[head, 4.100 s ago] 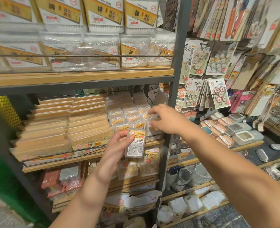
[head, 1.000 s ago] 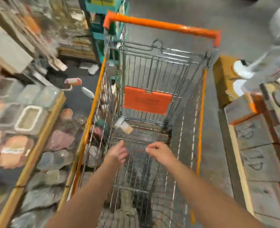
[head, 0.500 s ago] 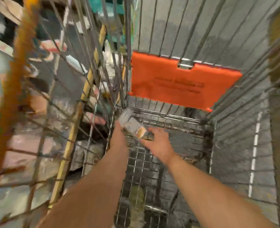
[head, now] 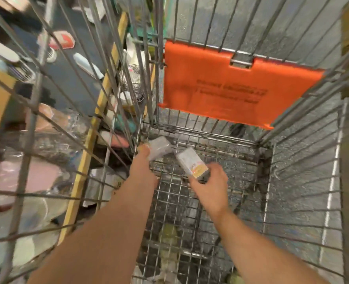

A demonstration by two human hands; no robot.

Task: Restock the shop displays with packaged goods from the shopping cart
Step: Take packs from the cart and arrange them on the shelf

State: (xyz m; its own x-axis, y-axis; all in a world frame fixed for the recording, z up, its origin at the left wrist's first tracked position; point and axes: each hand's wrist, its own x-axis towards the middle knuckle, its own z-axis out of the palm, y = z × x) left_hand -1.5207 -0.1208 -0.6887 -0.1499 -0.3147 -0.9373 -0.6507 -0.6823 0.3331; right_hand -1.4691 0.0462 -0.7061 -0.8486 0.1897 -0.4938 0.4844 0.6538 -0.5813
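- Orange flap [head: 226, 87] writing: blurred, unreadable.
- Right hand [head: 209, 186] fingers hold clear packet [head: 192, 163], orange-yellow label unreadable.
- Left hand [head: 143, 167] fingers grip plain clear packet [head: 159, 147] inside wire cart [head: 192, 203].

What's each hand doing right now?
Left hand: holding a clear packet.
Right hand: holding a packet with a yellow label.

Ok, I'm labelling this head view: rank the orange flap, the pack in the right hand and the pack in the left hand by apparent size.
1. Orange flap, by far the largest.
2-3. Right-hand pack and left-hand pack look alike; the hands cover part of each, so I won't rank them.
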